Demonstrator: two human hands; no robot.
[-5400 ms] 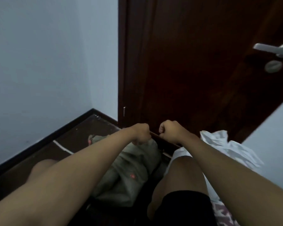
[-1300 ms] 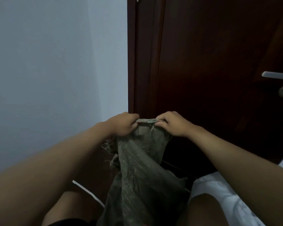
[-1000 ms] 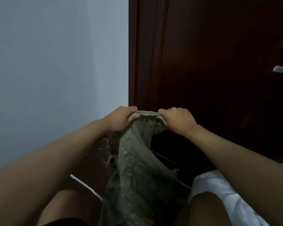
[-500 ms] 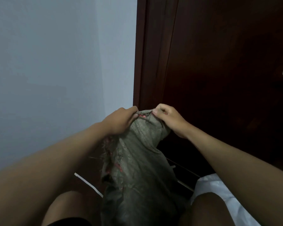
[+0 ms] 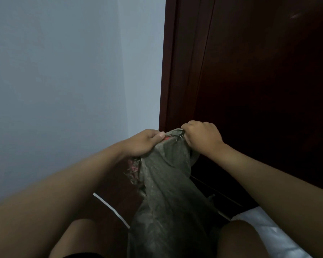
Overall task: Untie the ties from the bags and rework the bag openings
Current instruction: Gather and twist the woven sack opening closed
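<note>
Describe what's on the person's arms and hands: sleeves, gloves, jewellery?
Nothing visible. Both forearms are bare up to the frame edge, with no sleeves showing. The left hand and right hand have no gloves, rings, watch or wristband.

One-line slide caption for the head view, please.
Both hands, left hand and right hand, grip the top edge of a grey-green woven sack before a dark door.
</note>
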